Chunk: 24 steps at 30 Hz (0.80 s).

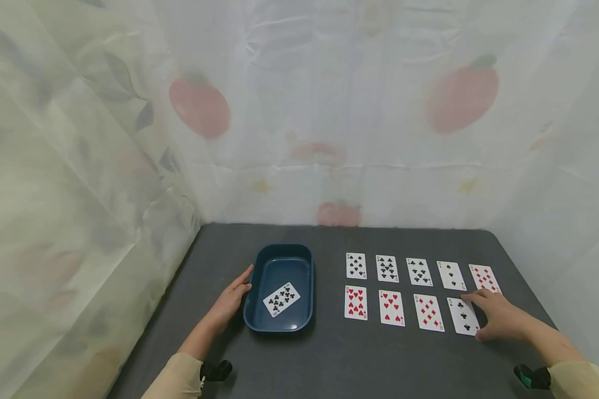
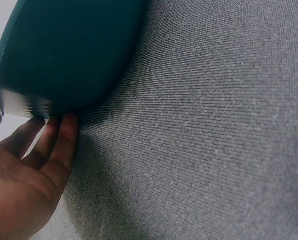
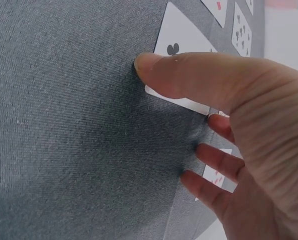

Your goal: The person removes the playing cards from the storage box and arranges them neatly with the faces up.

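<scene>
My left hand (image 1: pixel 228 302) rests against the left side of a dark blue tray (image 1: pixel 250 313), fingers extended along its outer wall. One playing card of clubs (image 1: pixel 281 300) lies face up inside. In the left wrist view, fingertips of the left hand (image 2: pixel 31 170) touch the tray wall (image 2: pixel 64 60) low down. My right hand (image 1: pixel 501 316) spans a three of clubs card (image 1: pixel 461 317), thumb by its near edge and a finger by its far edge. The right wrist view shows the card (image 3: pixel 181 37) on the cloth, partly covered by the thumb of the right hand (image 3: pixel 239 135).
Other cards lie face up in two rows: a black far row with a diamonds card (image 1: pixel 483 277) at its right end, and a near row with hearts cards (image 1: pixel 355 303) and a diamonds card (image 1: pixel 429 313). A dark grey table (image 1: pixel 339 360) meets a patterned curtain (image 1: pixel 354 111).
</scene>
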Tool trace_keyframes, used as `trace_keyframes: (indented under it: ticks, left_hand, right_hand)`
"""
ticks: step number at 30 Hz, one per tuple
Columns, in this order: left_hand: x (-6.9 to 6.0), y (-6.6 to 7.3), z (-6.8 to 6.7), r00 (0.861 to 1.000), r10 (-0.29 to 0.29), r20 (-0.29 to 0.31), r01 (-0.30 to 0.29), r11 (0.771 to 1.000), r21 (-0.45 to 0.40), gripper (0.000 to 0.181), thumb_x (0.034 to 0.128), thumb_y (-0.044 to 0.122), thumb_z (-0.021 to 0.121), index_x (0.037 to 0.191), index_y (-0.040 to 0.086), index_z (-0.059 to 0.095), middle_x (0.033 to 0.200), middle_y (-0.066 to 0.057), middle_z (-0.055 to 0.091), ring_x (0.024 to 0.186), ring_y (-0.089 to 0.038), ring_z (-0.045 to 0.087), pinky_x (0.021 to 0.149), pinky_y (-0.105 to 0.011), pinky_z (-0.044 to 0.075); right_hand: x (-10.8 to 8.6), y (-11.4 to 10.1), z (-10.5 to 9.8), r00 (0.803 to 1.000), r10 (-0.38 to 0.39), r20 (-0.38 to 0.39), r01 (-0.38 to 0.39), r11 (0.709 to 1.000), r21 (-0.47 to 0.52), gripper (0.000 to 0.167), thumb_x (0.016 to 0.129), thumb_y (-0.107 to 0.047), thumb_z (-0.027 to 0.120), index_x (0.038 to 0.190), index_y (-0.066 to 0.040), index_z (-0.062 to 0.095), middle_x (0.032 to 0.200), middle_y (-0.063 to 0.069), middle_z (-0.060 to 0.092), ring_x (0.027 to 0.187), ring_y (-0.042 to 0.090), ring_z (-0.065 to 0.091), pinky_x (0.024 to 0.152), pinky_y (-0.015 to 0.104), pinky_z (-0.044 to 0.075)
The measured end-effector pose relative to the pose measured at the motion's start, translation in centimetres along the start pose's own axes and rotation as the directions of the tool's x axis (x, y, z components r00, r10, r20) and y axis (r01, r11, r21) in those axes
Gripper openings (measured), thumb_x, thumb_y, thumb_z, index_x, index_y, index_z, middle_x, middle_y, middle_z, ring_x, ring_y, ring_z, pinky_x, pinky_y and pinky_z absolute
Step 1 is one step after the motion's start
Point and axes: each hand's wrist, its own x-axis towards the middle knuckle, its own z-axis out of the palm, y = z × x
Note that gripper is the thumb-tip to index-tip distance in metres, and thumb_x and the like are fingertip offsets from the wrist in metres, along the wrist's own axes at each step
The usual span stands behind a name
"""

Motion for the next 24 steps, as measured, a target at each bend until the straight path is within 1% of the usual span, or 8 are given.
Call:
trace_keyframes:
  ticks: [2,5,8,10,14,18,21,24]
  left_hand:
    - [0.1,-0.1,0.0,1.000,-0.003,-0.004,0.003,1.000,0.003,0.056,0.1099,0.027,0.043,0.164,0.027,0.029,0.169,-0.014,0.017,0.153,-0.041,0.017,0.117,-0.065,0.016]
    - [0.1,-0.1,0.1,1.000,-0.016,-0.009,0.016,1.000,0.001,0.055,0.1099,0.027,0.043,0.163,0.028,0.029,0.169,-0.013,0.018,0.153,-0.041,0.018,0.117,-0.065,0.017]
    - [0.1,-0.1,0.1,1.000,-0.024,-0.008,0.024,1.000,-0.003,0.055,0.1101,0.027,0.042,0.163,0.029,0.029,0.169,-0.013,0.019,0.153,-0.040,0.019,0.117,-0.065,0.017]
    - [0.1,0.0,0.0,1.000,-0.024,-0.009,0.024,1.000,-0.006,0.054,0.1101,0.026,0.042,0.163,0.029,0.030,0.169,-0.012,0.019,0.153,-0.040,0.018,0.117,-0.065,0.017]
    - [0.2,0.0,0.0,1.000,-0.020,-0.015,0.020,1.000,-0.003,0.054,0.1101,0.026,0.042,0.163,0.029,0.030,0.169,-0.012,0.019,0.153,-0.040,0.019,0.117,-0.065,0.017]
    - [0.3,-0.1,0.0,1.000,-0.021,-0.019,0.021,1.000,-0.002,0.055,0.1100,0.025,0.042,0.163,0.029,0.030,0.169,-0.013,0.019,0.153,-0.040,0.019,0.118,-0.064,0.016]
    - [0.3,-0.1,0.0,0.999,-0.025,-0.019,0.025,1.000,-0.005,0.055,0.1099,0.024,0.042,0.163,0.028,0.030,0.169,-0.013,0.019,0.153,-0.040,0.019,0.118,-0.063,0.015]
    - [0.3,-0.1,0.1,0.999,-0.027,-0.021,0.027,1.000,-0.010,0.055,0.1096,0.024,0.043,0.163,0.028,0.030,0.169,-0.013,0.019,0.153,-0.040,0.019,0.119,-0.063,0.015]
  right_hand:
    - [0.0,-0.1,-0.1,1.000,-0.007,-0.004,0.007,1.000,-0.002,0.088,0.061,-0.030,0.096,0.133,0.004,0.060,0.128,0.031,0.053,0.118,0.056,0.047,0.091,0.073,0.042]
    - [0.1,-0.6,-0.3,0.999,-0.021,-0.039,0.020,1.000,-0.019,0.085,0.065,-0.035,0.093,0.134,0.004,0.061,0.129,0.032,0.055,0.120,0.056,0.048,0.092,0.072,0.043]
    - [0.5,-1.7,-0.7,0.993,-0.059,-0.098,0.054,0.997,-0.053,0.079,0.072,-0.038,0.090,0.133,0.004,0.062,0.127,0.030,0.059,0.119,0.053,0.052,0.093,0.069,0.044]
    - [0.9,-2.8,-1.1,0.987,-0.093,-0.133,0.084,0.994,-0.066,0.074,0.077,-0.037,0.087,0.134,0.004,0.061,0.126,0.029,0.059,0.118,0.053,0.053,0.093,0.069,0.045]
    - [2.0,-5.8,-1.6,0.969,-0.158,-0.191,0.145,0.986,-0.082,0.069,0.083,-0.035,0.084,0.137,0.002,0.060,0.131,0.028,0.058,0.121,0.052,0.052,0.094,0.068,0.045]
    - [3.6,-9.5,-1.4,0.949,-0.230,-0.215,0.212,0.972,-0.107,0.067,0.087,-0.033,0.082,0.142,-0.003,0.058,0.136,0.023,0.058,0.125,0.047,0.051,0.097,0.064,0.046]
    - [4.9,-12.5,-1.0,0.925,-0.305,-0.225,0.285,0.951,-0.119,0.065,0.088,-0.031,0.081,0.143,-0.005,0.058,0.137,0.018,0.059,0.127,0.043,0.052,0.099,0.061,0.046]
    - [6.5,-15.7,-0.3,0.896,-0.384,-0.224,0.362,0.922,-0.137,0.063,0.089,-0.031,0.079,0.144,-0.007,0.057,0.137,0.013,0.059,0.128,0.037,0.053,0.101,0.057,0.047]
